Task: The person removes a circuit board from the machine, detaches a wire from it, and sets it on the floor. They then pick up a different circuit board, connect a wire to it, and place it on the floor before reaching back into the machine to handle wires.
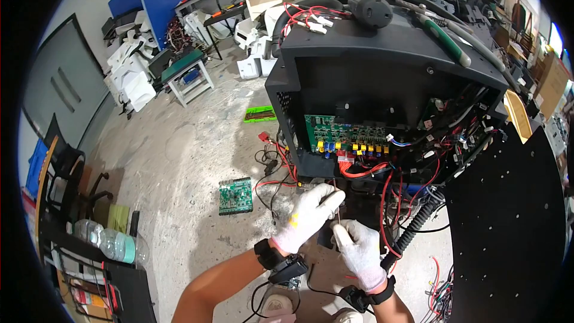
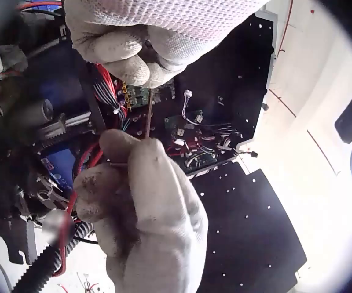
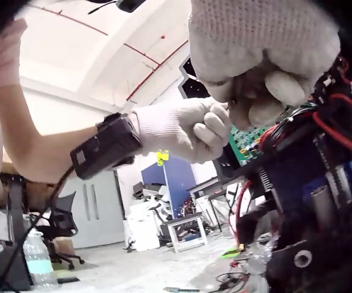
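White knit gloves cover both hands. My left hand (image 1: 314, 212) pinches a thin, straight brownish rod (image 2: 149, 113) from one end, its fingers curled in. My right hand (image 1: 360, 248) grips the rod's other end between thumb and fingers, lower in the head view. Only the short stretch of rod between the hands shows; the gloves hide its ends. Just beyond them stands a black metal cabinet (image 1: 365, 63) with its front open. Inside it are a green circuit board (image 1: 326, 128) with yellow and blue connectors, and red wires (image 1: 387, 203) hanging out.
A loose green circuit board (image 1: 235, 196) lies on the floor at left, near a bright green case (image 1: 259, 114). A perforated black panel (image 1: 508, 221) leans at right beside a ribbed black hose (image 1: 418, 218). On the cabinet lies a green-handled tool (image 1: 445, 42).
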Available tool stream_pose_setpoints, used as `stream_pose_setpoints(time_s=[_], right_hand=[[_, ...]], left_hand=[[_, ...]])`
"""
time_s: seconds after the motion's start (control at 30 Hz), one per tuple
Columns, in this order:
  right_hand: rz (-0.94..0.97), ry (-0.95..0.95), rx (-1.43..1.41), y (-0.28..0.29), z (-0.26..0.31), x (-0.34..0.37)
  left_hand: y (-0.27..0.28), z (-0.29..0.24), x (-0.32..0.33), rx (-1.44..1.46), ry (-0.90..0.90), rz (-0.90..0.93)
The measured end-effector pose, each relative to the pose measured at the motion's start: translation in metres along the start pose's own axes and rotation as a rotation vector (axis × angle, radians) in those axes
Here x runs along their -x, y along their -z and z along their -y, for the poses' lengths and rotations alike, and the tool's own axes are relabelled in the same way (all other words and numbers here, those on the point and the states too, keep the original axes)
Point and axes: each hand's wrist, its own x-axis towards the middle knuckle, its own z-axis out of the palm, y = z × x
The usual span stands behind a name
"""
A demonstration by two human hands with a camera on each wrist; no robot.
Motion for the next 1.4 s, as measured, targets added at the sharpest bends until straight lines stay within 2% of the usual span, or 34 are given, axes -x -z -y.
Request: stream_pose_setpoints(time_s=[0.03,0.07,0.1,0.17,0.23,0.3,0.37,0.43,0.57,0.63,0.7,0.87,0.97,1.4], right_hand=[[0.018,-0.184,-0.139,-0.005,-0.002,-0.002],[-0.022,-0.306,-0.280,-0.009,-0.005,-0.003],[-0.034,-0.344,-0.394,-0.007,-0.002,-0.007],[-0.109,-0.360,-0.427,-0.005,0.003,-0.008],[-0.148,-0.416,-0.429,-0.003,0.003,-0.006],[-0.180,-0.434,-0.466,-0.002,0.001,-0.003],[-0.194,-0.431,-0.476,-0.004,-0.002,-0.002],[-0.238,-0.433,-0.484,-0.002,-0.003,-0.002],[-0.345,-0.352,-0.527,0.007,0.002,-0.021],[-0.335,-0.372,-0.596,0.019,0.006,-0.029],[-0.334,-0.341,-0.544,0.030,0.011,-0.036],[-0.359,-0.246,-0.636,0.043,0.002,-0.060],[-0.394,-0.214,-0.595,0.043,0.006,-0.065],[-0.463,-0.232,-0.541,0.051,0.016,-0.058]], left_hand=[[-0.001,0.005,0.001,0.003,-0.003,0.017],[-0.002,0.007,0.002,0.125,0.007,-0.042],[-0.003,0.009,0.001,0.245,0.021,-0.101],[0.002,0.020,-0.005,0.236,0.035,-0.062],[0.004,0.018,-0.017,0.364,0.082,-0.098],[0.004,0.015,-0.031,0.426,0.080,-0.061],[0.003,0.012,-0.044,0.534,0.154,-0.085],[0.002,0.016,-0.053,0.661,0.135,-0.083],[0.000,0.016,-0.057,0.559,0.137,-0.174],[0.001,0.017,-0.056,0.463,0.096,-0.164],[0.000,0.017,-0.058,0.419,0.110,-0.188],[-0.002,0.017,-0.059,0.392,0.128,-0.213],[-0.001,0.020,-0.057,0.384,0.097,-0.195],[-0.004,0.011,-0.052,0.390,0.092,-0.198]])
